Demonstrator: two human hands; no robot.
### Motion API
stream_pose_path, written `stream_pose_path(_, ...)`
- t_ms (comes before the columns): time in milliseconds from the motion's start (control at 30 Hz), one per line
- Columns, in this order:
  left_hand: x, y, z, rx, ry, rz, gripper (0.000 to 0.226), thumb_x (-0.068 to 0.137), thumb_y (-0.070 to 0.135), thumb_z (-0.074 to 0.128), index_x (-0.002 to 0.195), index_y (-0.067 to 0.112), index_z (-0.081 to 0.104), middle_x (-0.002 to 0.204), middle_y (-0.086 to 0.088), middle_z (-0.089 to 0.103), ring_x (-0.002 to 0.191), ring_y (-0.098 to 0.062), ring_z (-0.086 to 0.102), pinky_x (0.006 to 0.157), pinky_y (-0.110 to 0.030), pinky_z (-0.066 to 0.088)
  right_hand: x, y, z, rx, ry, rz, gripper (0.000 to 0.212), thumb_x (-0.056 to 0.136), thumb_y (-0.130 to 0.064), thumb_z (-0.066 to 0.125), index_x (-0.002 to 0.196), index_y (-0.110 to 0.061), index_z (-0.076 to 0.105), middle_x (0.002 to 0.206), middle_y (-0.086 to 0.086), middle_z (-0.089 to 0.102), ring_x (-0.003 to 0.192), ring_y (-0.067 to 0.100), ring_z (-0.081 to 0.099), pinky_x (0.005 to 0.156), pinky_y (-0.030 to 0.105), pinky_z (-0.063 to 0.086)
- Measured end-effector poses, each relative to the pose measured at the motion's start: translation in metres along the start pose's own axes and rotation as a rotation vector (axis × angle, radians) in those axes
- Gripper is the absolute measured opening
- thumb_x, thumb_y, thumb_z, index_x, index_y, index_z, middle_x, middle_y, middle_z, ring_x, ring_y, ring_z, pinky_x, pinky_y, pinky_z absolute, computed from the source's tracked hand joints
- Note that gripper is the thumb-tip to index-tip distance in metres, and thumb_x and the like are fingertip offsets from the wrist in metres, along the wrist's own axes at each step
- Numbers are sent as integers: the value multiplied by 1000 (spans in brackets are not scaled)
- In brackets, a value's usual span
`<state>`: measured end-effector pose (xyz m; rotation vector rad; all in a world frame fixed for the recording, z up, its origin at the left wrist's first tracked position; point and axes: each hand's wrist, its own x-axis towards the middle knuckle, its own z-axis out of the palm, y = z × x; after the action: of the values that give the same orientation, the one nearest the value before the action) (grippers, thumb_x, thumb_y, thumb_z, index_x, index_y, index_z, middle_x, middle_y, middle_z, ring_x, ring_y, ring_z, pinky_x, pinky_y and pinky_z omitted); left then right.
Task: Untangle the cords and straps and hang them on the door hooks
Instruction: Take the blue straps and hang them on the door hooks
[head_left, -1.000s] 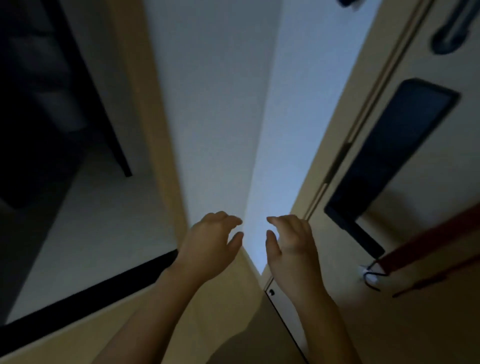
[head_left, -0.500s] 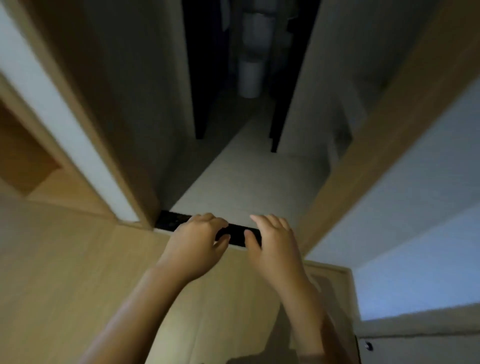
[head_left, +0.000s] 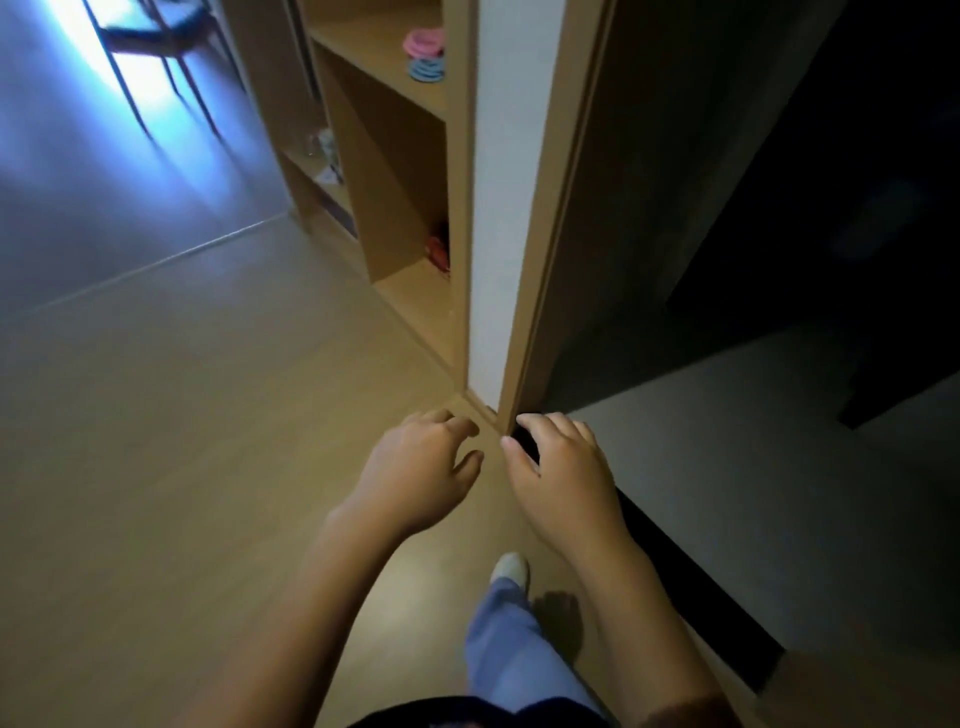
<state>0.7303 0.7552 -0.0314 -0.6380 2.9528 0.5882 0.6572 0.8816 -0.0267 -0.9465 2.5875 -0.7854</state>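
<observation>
Two empty hands held out over a wooden floor (head_left: 197, 441)

Left hand (head_left: 415, 478) and right hand (head_left: 563, 480) are seen loosely curled, grasping nothing, just before the door frame (head_left: 550, 218); cords, straps and hooks are not shown; shelf unit (head_left: 395, 156) stands left of the frame.

The wooden floor (head_left: 182, 441) was pale tan, the open wooden shelf unit (head_left: 395, 156) light brown, the trouser leg (head_left: 509, 660) soft blue, the shoe (head_left: 511, 567) off-white.

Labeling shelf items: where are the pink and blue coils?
Head view, top centre: the pink and blue coils lie on an upper board of the wooden shelf unit, just left of the white wall edge.
</observation>
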Motion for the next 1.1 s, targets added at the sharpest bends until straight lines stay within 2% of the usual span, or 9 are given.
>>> stream_pose_path(300, 123, -55, -48, -44, 79, -178, 38, 93, 37, 45, 127, 23, 52, 122, 0, 56, 115, -19, 50, 91, -36, 46, 169, -34, -4, -44, -91, -191, 40, 96, -33, 40, 131, -16, 45, 130, 1, 50, 121, 15, 40, 101, 34, 39)
stream_pose_path(467, 179, -93, -75, -40, 148, -283, 39, 92, 37, 46, 127, 21, 52, 121, -2, 57, 115, -21, 49, 92, -36, 45, 255, -49, -1, -136, -119, -276, 39, 96, -32, 39, 130, -14, 46, 128, 2, 50, 118, 16, 40, 97, 30, 37)
stream_pose_path(667, 216, -152, -84, -50, 114, -421, 40, 93, 37, 44, 129, 21, 50, 126, -3, 53, 118, -22, 47, 93, -35, 43, 326, -73, 26, -204, -207, -332, 39, 96, -32, 39, 131, -15, 45, 130, 1, 50, 118, 16, 40, 95, 27, 36)
stream_pose_path(867, 269, -229, -108, -106, 117, -424, 40, 93, 37, 44, 129, 22, 50, 125, -2, 54, 118, -22, 47, 95, -36, 42, 408, -119, 65, -225, -232, -311, 39, 96, -31, 41, 130, -14, 47, 129, 3, 50, 121, 19, 40, 98, 30, 35)
stream_pose_path(1100, 348, -330, -171, -100, 113, -320, 40, 93, 38, 44, 128, 21, 51, 124, -2, 55, 115, -21, 49, 94, -35, 43, 512, -199, 102, -223, -215, -242, 39, 95, -29, 42, 131, -12, 46, 132, 5, 48, 124, 21, 39, 102, 33, 32)
